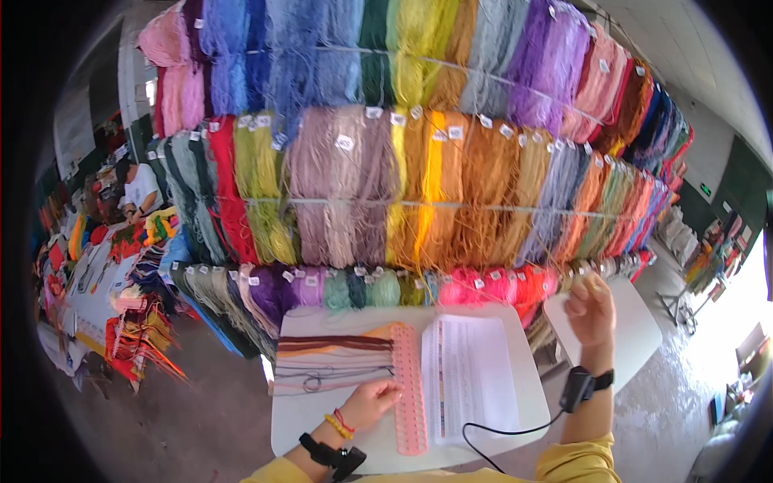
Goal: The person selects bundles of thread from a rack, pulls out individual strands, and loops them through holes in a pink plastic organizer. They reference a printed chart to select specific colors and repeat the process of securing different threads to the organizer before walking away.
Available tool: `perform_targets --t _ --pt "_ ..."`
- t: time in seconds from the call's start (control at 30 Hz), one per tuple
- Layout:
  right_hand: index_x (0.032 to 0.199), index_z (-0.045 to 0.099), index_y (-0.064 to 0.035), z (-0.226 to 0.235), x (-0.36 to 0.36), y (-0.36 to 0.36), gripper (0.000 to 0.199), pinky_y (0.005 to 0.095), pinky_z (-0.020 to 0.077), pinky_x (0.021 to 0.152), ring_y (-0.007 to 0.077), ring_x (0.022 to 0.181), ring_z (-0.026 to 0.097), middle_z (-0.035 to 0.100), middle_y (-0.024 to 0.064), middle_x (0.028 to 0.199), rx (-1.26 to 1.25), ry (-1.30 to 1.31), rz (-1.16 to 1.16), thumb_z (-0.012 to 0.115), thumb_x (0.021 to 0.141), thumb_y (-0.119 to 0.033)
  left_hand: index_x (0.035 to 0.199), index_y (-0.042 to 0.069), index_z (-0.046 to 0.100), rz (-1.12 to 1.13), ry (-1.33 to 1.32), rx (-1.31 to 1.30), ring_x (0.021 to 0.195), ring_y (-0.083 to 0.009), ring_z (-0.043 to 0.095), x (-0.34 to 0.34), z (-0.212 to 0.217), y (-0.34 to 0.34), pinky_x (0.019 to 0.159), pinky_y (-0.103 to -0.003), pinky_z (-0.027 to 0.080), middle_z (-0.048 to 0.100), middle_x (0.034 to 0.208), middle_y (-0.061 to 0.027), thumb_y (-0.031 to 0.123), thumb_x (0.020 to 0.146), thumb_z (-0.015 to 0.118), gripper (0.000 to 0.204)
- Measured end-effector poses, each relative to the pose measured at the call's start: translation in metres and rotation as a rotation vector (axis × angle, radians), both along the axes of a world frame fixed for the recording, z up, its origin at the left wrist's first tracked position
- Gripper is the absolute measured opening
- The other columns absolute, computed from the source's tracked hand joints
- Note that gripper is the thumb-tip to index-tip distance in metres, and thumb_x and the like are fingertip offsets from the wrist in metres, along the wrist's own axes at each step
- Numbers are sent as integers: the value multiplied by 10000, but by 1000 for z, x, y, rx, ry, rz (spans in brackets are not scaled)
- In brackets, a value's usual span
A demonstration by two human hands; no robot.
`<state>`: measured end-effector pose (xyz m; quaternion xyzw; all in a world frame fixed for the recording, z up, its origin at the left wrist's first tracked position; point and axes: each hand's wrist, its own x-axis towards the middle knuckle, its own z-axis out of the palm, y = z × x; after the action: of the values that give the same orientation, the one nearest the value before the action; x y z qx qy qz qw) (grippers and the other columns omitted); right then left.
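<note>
A pink strip board (409,386) with rows of holes lies lengthwise on the white table (322,435). Brown, orange, pale and dark threads (330,358) run leftward from its left edge, and one dark thread makes a small loop. At that edge, below the lowest threads, rests my left hand (372,404), thumb and fingers closed together; whatever they pinch is hidden. Printed paper sheets (471,378) lie right of the board. My right hand (592,310) is raised at the right, beyond the table's edge, its fingers curled and slightly blurred. Anything in it is too small to make out.
Tagged yarn skeins (346,185) hang in tiers on a rack straight ahead. A second white surface (636,322) stands at the right. A black cable (499,432) crosses the table from my right wrist. At far left, a person (141,189) works near a table of colourful yarn (133,322).
</note>
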<state>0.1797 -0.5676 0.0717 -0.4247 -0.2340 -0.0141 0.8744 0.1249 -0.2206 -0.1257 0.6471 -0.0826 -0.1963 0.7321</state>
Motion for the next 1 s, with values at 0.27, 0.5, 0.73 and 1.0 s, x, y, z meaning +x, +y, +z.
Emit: perform_targets --t 0.27,0.5,0.73,1.0 --pt "672 466 -109 -90 -137 -257 175 189 344 484 62 510 389 427 -20 595 -116 257 -1554 455 829 -187 928 -7 554 11 -10 171 681 -64 526 13 -7 -6 634 -214 441 573 751 -12 111 817 521 166" --pt "957 499 3 -103 -52 6 184 246 456 591 138 641 556 569 86 745 -736 362 -734 509 798 -89 991 18 536 59 286 106 659 -103 567 9 12 -5 580 -209 459 574 786 -30 190 836 517 232" --pt "856 539 31 -171 -45 155 123 250 476 566 140 641 598 597 104 730 -829 435 -158 502 802 -74 964 27 559 149 396 38 629 -112 574 8 15 -5 531 -192 444 586 758 -50 216 832 514 235" --pt "795 555 -24 -185 -51 181 144 347 460 583 302 639 576 582 149 739 -1207 152 -394 538 749 -159 904 29 550 107 372 147 569 -102 563 8 19 -10 444 -195 404 568 713 -39 156 819 493 164"
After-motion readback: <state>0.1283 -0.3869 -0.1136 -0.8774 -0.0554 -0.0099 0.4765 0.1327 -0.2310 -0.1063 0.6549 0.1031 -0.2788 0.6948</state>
